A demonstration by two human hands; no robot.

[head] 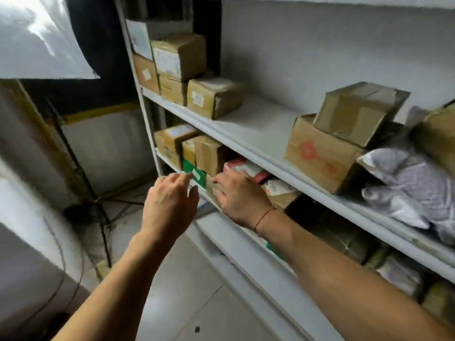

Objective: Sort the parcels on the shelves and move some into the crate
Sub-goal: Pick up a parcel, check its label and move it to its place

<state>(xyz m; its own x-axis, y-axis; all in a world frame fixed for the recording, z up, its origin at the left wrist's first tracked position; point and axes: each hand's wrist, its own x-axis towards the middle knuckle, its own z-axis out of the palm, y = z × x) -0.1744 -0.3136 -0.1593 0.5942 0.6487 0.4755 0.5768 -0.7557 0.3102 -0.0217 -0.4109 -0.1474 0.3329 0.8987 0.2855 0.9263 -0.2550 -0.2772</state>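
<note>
On the middle white metal shelf (172, 166), brown cardboard parcels (209, 156) are stacked beside a green box with a white label (195, 172) and red-and-white soft mailers (248, 168). The right hand (240, 195) is laid on a small brown parcel (211, 187) at the shelf's front edge, its fingers curled over it, while the left hand (170, 205) is held just beside the green box with fingers loosely spread, gripping nothing. More taped cardboard boxes (344, 134) and grey plastic bags (406, 188) are seen on the shelf above.
</note>
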